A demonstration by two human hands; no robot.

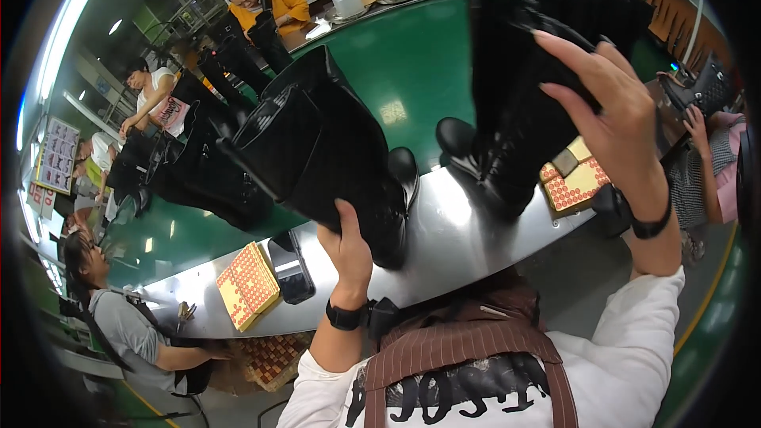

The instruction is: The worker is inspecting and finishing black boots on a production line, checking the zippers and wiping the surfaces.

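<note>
1. Left boot (317,143): matt black shaft, soft like suede to my eye; the toe is smooth with a gloss.
2. Right boot (515,71): the same dull shaft, and a smooth, shiny toe.
3. Bench edge (432,242): bare metal, smooth, throwing back white glare.
4. Green top (396,55): smooth, glossy, mirroring the lamps.
5. Near left, phone (293,271): dark, glassy; labels (244,281): stacked paper.
6. Apron (460,345): pinstriped, matt cloth; shirt (626,349): soft, creased cloth.

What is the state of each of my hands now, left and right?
Left hand: holding the left boot, thumb visible, other fingers hidden.
Right hand: at the right boot, partly open; whether its grip is firm cannot be told.
</note>
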